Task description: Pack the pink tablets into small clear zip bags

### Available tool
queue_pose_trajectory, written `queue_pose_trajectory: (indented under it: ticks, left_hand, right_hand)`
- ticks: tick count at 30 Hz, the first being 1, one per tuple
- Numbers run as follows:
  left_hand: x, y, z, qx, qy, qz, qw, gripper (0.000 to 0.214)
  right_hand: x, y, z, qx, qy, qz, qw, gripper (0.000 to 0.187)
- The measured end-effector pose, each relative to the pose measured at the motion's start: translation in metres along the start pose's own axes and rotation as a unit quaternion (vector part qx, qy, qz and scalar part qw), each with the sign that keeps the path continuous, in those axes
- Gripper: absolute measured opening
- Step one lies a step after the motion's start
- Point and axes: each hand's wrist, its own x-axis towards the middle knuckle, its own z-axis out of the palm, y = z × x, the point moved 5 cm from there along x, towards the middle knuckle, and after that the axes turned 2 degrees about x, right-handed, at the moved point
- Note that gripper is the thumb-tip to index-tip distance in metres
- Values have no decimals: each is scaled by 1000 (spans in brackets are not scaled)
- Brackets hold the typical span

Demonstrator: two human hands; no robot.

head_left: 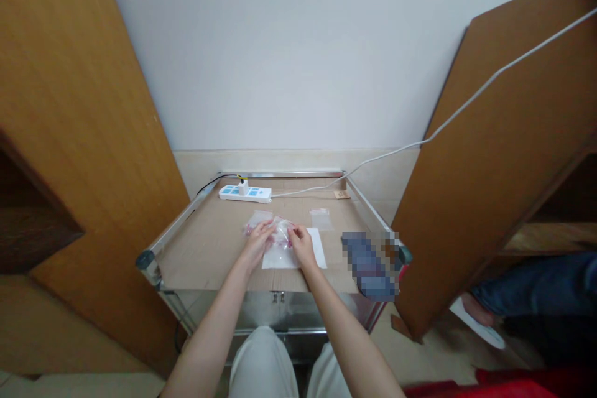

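Note:
My left hand [258, 242] and my right hand [302, 245] meet over a small clear plastic bag [281, 233] with pink bits inside. Both hands pinch the bag, fingers closed on its edges. The bag is held just above a white sheet of paper [318, 250] that lies on the cardboard-covered cart top [209, 242]. Another clear bag with pink contents [254, 221] lies just beyond my left hand, and an empty clear bag [321, 217] lies beyond my right.
A white power strip [245, 193] with a plug and a white cable [466, 106] sits at the cart's back edge. Brown wooden panels [69, 137] flank the cart on both sides. A blurred patch [373, 261] covers something at the cart's right edge. Another person's leg [536, 292] shows at right.

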Motion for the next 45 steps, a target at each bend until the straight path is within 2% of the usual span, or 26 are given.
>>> queue_pose_trajectory:
  ticks: [4,11,18,35,45]
  left_hand:
    - [-7,-16,2,-14,-52,-35,998,36]
    - [-8,-26,-4,-28,-81,-22,996,36]
    - [-8,-25,-6,-49,-63,-30,996,25]
    - [-3,-31,-13,-42,-36,-15,998,26]
    - [-4,-29,-13,-37,-45,-12,998,24]
  right_hand:
    - [0,2,0,5,3,8,1000,14]
    - [-1,-1,2,24,-11,29,999,14]
    - [-4,2,5,47,-28,45,997,16]
    - [-4,0,5,26,-23,32,999,13]
    - [-5,-5,4,20,-27,28,999,14]
